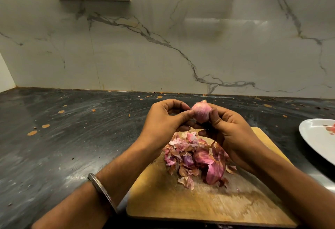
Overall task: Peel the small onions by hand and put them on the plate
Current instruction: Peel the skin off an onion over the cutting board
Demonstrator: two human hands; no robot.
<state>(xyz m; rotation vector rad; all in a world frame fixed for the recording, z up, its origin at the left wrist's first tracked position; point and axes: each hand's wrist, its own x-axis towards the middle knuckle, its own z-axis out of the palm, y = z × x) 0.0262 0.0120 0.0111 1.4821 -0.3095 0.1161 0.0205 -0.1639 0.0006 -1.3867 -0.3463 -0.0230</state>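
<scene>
Gripping small onion (200, 111) w/ both hands: L hand (163, 121), R hand (230, 129), above peel pile (195, 158).

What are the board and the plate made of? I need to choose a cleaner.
The board looks like bare matte wood: tan, with grain and pale wear marks. The plate is glossy white with a printed pattern, maybe melamine or ceramic; I cannot tell which.

**Where things lie around my hands**

I hold the onion (200, 112) between my left hand (163, 119) and right hand (230, 129), above the far end of the cutting board (181, 201). The peel pile (195, 158) lies on it below my hands. The plate (311, 138) sits right of my right hand, on the counter (72, 138).
</scene>
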